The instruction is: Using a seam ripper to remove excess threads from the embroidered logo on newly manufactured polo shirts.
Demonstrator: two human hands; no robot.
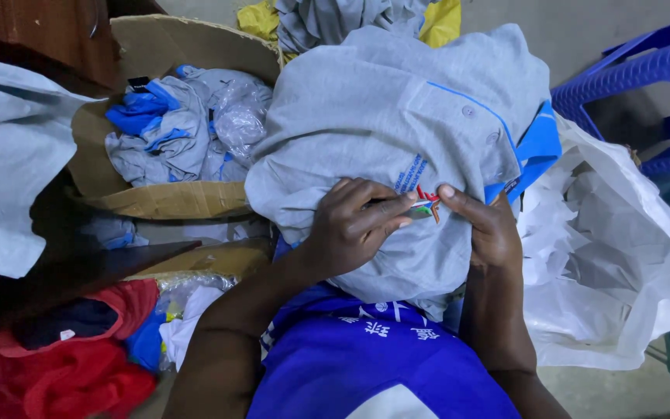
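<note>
A grey polo shirt with blue trim and collar lies bunched over my lap. A small red, green and blue embroidered badge sits on its chest. My left hand rests on the shirt, fingers curled, holding a thin dark tool whose tip is at the badge. My right hand pinches the fabric just right of the badge, thumb pointing at it.
A cardboard box at the left holds more grey and blue shirts and clear plastic. Red cloth lies lower left. White plastic bags spread at the right. A blue plastic stool stands upper right.
</note>
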